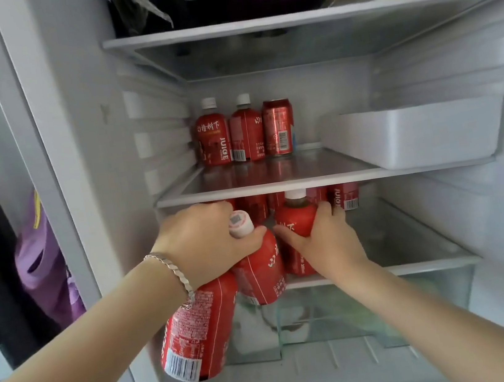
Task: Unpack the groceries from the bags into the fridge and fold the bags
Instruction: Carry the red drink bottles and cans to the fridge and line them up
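- Stocking the lower shelf [416,261]: an upright juice bottle [295,217] is gripped by the right hand [326,242] for seating.
- Two tilted bottles [195,328] are clutched by the left hand [205,239], kept ready alongside.

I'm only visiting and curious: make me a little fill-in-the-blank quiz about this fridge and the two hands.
On the middle shelf, two juice bottles stand beside one red ___. The tray on that shelf is ___. The left hand grips ___ red drinks. The right hand grips just ___ bottle.
Missing words: can, white, two, one.
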`<control>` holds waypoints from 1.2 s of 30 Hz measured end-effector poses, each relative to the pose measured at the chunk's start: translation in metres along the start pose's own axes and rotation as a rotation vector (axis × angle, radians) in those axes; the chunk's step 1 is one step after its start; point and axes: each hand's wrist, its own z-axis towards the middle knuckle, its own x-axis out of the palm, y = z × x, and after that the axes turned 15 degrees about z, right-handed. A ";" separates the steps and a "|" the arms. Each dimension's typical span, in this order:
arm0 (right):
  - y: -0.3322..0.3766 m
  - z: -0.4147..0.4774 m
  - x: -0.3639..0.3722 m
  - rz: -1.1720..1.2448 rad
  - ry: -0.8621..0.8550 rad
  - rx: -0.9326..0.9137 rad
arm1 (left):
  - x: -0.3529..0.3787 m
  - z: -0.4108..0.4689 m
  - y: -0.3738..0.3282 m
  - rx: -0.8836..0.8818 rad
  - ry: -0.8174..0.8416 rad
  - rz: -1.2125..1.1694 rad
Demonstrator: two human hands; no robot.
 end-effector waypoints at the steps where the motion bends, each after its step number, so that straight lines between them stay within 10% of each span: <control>1: 0.001 0.006 0.002 -0.016 0.017 0.002 | 0.001 0.001 -0.001 0.012 -0.008 0.005; 11: 0.004 0.063 0.052 0.073 0.423 -0.020 | 0.001 -0.001 -0.001 0.031 -0.023 -0.020; 19: -0.002 0.013 0.013 0.893 0.530 -0.119 | -0.001 0.000 0.001 0.018 -0.012 -0.016; 22: -0.004 -0.010 0.001 0.770 0.681 -0.245 | -0.003 0.000 -0.006 0.028 -0.046 -0.007; 36: -0.025 -0.006 -0.018 0.489 0.173 -0.148 | 0.000 0.012 -0.032 -0.118 -0.316 -0.209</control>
